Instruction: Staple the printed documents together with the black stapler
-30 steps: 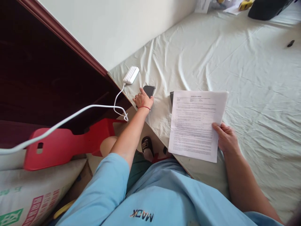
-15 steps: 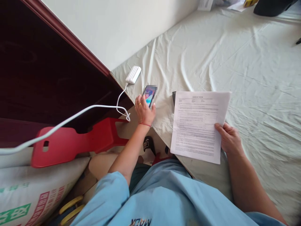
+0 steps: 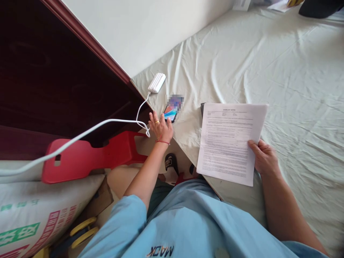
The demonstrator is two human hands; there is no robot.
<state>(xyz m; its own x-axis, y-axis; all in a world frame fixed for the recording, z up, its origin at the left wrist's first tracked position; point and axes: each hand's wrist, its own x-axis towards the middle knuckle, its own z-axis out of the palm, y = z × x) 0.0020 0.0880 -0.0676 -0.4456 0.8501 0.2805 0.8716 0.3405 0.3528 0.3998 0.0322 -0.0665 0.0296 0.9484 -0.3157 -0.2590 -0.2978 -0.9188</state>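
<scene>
A phone (image 3: 171, 112) with a lit, colourful screen lies near the left edge of the cloth-covered table (image 3: 233, 64). Just below it is my left hand (image 3: 161, 128), fingers spread and holding nothing; its fingertips are close to the phone's lower end, and I cannot tell if they touch it. My right hand (image 3: 264, 156) grips the right edge of printed paper sheets (image 3: 228, 143), thumb on top and the other fingers underneath. A dark flat object (image 3: 202, 108) peeks out from behind the paper's upper left corner, mostly hidden.
A white plug-like block (image 3: 157, 83) with a white cable (image 3: 102, 123) sits at the table corner by the wall. Left of the table stand a red plastic chair (image 3: 70, 161) and a printed white sack (image 3: 48, 204). A black cap-like object (image 3: 319, 8) lies at the far right.
My left hand has drawn back from the phone, down and to the left, with its fingers spreading. My right hand still holds the paper. The whole view has shifted slightly.
</scene>
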